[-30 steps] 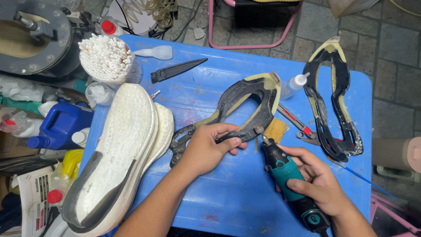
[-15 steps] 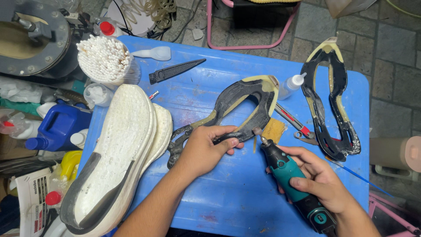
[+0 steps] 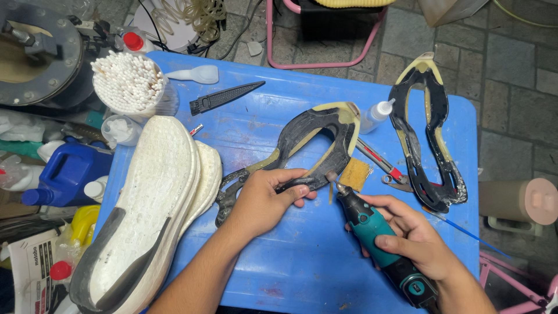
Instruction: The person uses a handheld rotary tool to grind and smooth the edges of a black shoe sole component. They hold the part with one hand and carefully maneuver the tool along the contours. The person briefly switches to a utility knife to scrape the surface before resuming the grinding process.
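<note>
so, on the blue table point(image 3: 279, 273) the biggest things are two white shoe midsoles point(image 3: 151, 209) lying stacked at the left side, and a second black outsole point(image 3: 427, 134) lies well apart at the right edge. near the middle lies the black and yellow outsole piece point(image 3: 314, 139), and the left hand point(image 3: 264, 200) is clenched on its lower rim, pressing it flat on the table, while the right hand point(image 3: 410, 235) is grasping a teal rotary tool point(image 3: 378, 238) whose small tip touches the rim just beside the left fingers. smaller things are around: a cup of cotton swabs point(image 3: 131, 84) at the far left, a black knife sheath point(image 3: 224, 97), a small glue bottle point(image 3: 376, 114) and a yellow sandpaper piece point(image 3: 356, 173) just beside the tool tip.
</note>
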